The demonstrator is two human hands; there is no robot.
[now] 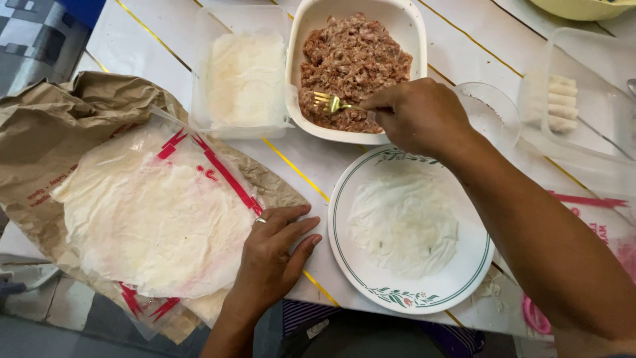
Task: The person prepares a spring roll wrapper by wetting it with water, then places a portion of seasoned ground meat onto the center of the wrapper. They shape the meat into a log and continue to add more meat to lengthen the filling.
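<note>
Head cam showed the right hand [417, 116] pinched shut on a gold fork [334, 103], tines in the minced meat [351, 63] inside a white dish [404, 26]. Fork's long axis ran left-right, tines pointing left, away from the grip. Plate [371, 282] w/ a damp wrapper [404, 222] sat just below that hand, nearer to it than to the left hand [275, 255]. Left hand lay flat & open, holding nothing, on a clear bag edge w/ red stripes [222, 169], atop brown paper [53, 126]. Wrapper stack [152, 222] beside it.

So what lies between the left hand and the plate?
Head view: only bare white table with a yellow stripe separates left hand from plate.
</note>
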